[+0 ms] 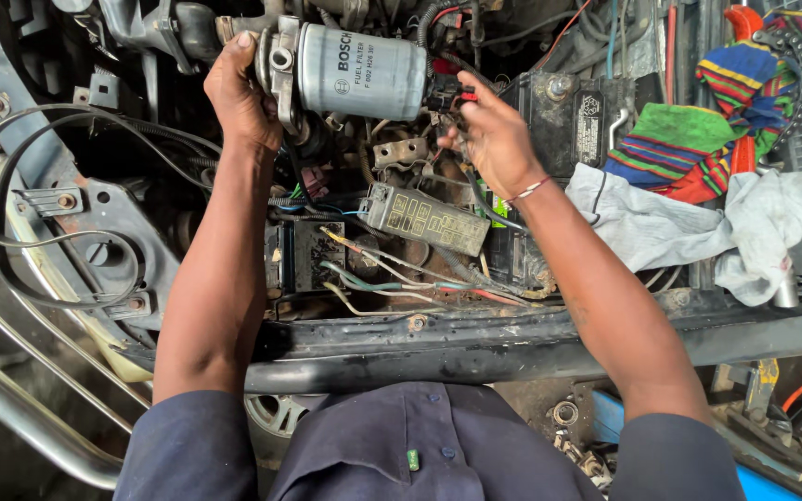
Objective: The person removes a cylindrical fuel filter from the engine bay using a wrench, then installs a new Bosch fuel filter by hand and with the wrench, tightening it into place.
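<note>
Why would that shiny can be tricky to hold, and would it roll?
The can looks like smooth metal, so it is probably slippery, more so in a greasy engine bay. It is round, so lying free it would likely roll. It seems stiff and fairly heavy: the left hand grips the bracket at its end while the right hand works near the plug.

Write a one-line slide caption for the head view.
Left hand grips a grey filter; right hand touches its black plug above the battery.
</note>
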